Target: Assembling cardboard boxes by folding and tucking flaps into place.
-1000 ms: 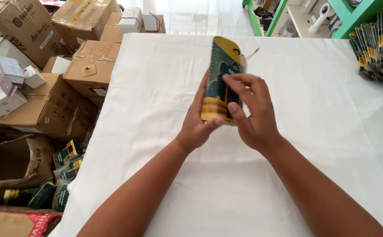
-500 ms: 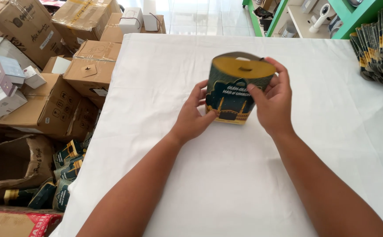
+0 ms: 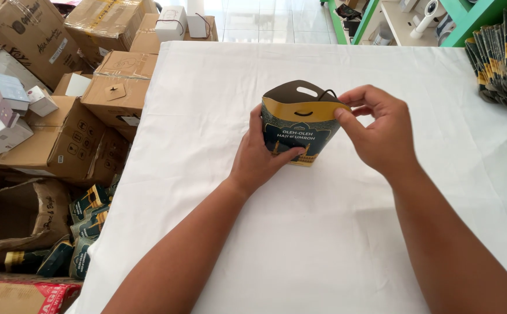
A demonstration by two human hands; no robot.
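Your gift box (image 3: pixel 297 131) is dark teal-navy with a gold-yellow band along the top, a dark brown inside, white lettering and a gold building motif on the front. You've got it on a plain white tablecloth (image 3: pixel 300 244); the stack of flat boxes (image 3: pixel 506 55) at the far right shows the same dark-and-yellow striping at its edges, next to green shelving (image 3: pixel 468 17). To your left: tan-brown cardboard cartons (image 3: pixel 61 139) with black print, small white boxes (image 3: pixel 169 23), pale grey-lilac boxes (image 3: pixel 3 110), and a red carton (image 3: pixel 15 296) at the bottom corner.
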